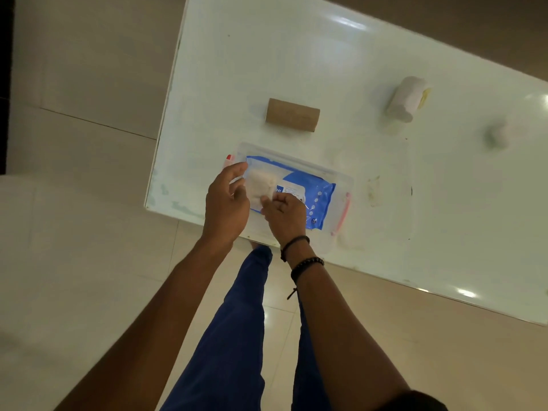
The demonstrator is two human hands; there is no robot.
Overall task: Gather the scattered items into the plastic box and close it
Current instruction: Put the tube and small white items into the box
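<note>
A clear plastic box (341, 179) with pink latches sits near the table's front edge. Inside lies a blue and white packet (314, 188). On top of the packet rests a pale cream bundle (259, 185). My right hand (284, 215) pinches the bundle's near corner. My left hand (226, 200) hovers over the box's left end with fingers spread, close beside the bundle; whether it touches is unclear. A brown cardboard tube (292, 115) lies on the table behind the box. A white roll with a yellowish end (404, 99) and a small white lump (498, 134) lie farther right.
The white glossy table (296, 54) runs diagonally; its left edge and front edge are close to the box. Beige tiled floor (74, 203) surrounds it. My legs in blue trousers (237, 336) stand at the front edge.
</note>
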